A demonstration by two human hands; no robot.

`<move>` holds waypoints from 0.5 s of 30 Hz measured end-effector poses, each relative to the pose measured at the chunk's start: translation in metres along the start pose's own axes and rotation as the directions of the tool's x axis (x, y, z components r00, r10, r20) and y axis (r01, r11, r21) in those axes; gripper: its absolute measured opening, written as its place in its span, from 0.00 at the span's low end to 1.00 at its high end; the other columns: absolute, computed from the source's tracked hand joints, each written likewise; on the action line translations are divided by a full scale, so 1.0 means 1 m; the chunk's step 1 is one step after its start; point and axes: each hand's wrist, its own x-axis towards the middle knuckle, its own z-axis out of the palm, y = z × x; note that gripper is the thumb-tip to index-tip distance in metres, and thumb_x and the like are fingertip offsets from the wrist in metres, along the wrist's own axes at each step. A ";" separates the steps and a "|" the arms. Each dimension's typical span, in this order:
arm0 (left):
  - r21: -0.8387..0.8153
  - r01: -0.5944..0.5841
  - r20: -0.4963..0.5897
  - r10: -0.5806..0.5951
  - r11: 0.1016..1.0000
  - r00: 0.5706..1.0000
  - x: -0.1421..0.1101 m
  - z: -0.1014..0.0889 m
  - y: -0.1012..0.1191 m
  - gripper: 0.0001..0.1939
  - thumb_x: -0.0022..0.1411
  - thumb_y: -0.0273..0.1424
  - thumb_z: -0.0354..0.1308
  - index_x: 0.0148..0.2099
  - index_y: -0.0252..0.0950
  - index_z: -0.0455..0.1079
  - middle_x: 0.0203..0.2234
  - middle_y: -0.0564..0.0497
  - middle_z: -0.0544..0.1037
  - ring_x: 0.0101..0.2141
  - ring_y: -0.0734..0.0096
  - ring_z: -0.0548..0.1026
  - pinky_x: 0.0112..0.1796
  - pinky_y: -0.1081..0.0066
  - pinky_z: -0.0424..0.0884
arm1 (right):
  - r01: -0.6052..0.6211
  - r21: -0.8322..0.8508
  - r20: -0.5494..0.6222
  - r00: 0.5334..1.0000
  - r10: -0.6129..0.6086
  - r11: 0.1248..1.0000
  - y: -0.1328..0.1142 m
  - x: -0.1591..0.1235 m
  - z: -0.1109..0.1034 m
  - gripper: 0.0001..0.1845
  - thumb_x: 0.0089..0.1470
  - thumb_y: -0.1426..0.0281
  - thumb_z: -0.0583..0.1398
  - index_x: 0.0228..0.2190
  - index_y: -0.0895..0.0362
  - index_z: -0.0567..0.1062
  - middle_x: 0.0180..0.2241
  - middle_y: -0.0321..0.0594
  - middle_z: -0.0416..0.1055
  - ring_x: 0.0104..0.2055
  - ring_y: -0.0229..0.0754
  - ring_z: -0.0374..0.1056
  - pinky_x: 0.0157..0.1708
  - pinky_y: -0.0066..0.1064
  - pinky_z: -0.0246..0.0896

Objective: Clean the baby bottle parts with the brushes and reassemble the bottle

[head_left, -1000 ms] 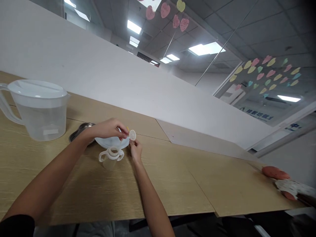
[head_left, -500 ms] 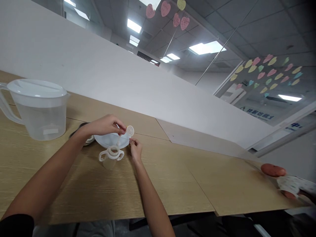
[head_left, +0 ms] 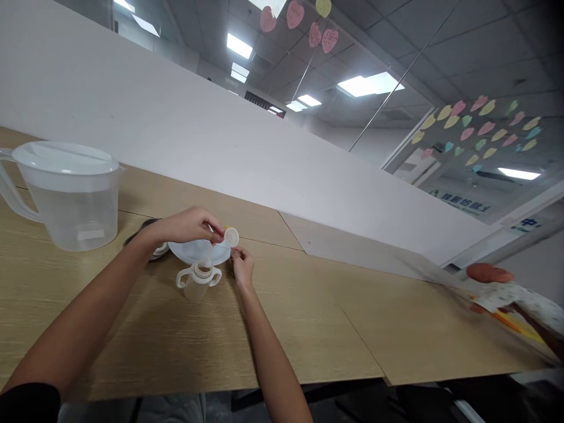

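Note:
My left hand (head_left: 198, 225) is closed in a pinch at the edge of a round white bottle lid (head_left: 231, 237), held up over a pale shallow bowl (head_left: 187, 251). Just below and to the right, my right hand (head_left: 242, 264) pinches a thin, pale, stick-like piece (head_left: 224, 247); its exact kind is too small to make out. In front of the bowl stands a clear baby bottle (head_left: 196, 288) with two white side handles, upright and with its mouth uncovered. Neither hand touches the bottle.
At the left stands a large translucent pitcher (head_left: 79, 205) with a lid. Behind my left wrist is a partly hidden dark-rimmed dish (head_left: 161, 251). A white partition (head_left: 211, 141) runs behind the table (head_left: 308, 329). At far right is a blurred reddish-brown shape (head_left: 489, 273) with patterned white cloth.
The lid has turned to face me more and shifted slightly down. Both hands stay nearly in place. At far right the reddish-brown shape and cloth have moved up, and something yellow shows there.

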 end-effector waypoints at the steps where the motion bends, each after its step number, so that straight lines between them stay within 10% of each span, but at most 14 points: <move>1: -0.001 0.019 0.020 -0.019 1.000 1.000 0.000 0.001 0.001 0.14 0.52 0.38 0.58 0.37 0.38 0.80 0.31 0.52 0.81 0.35 0.66 0.74 0.36 0.74 0.66 | -0.004 0.000 -0.002 1.000 0.004 1.000 -0.001 0.000 0.000 0.14 0.40 0.65 0.58 0.29 0.60 0.77 0.22 0.33 0.71 0.25 0.36 0.62 0.30 0.27 0.57; 7: 0.127 0.021 0.263 -0.054 0.992 0.963 0.002 0.010 -0.001 0.08 0.48 0.32 0.59 0.28 0.41 0.80 0.23 0.55 0.79 0.28 0.71 0.73 0.30 0.77 0.63 | -0.035 0.003 -0.012 0.999 0.035 0.999 -0.004 -0.001 0.002 0.14 0.38 0.65 0.58 0.29 0.59 0.77 0.22 0.33 0.71 0.25 0.36 0.61 0.29 0.27 0.56; 15: 0.285 0.031 0.232 -0.100 0.958 0.968 0.005 0.013 -0.018 0.10 0.45 0.28 0.59 0.30 0.41 0.81 0.24 0.54 0.80 0.27 0.71 0.73 0.29 0.77 0.62 | -0.023 -0.010 -0.011 1.000 0.023 1.000 -0.006 -0.002 0.001 0.14 0.38 0.64 0.58 0.28 0.59 0.78 0.23 0.35 0.72 0.26 0.37 0.62 0.30 0.28 0.57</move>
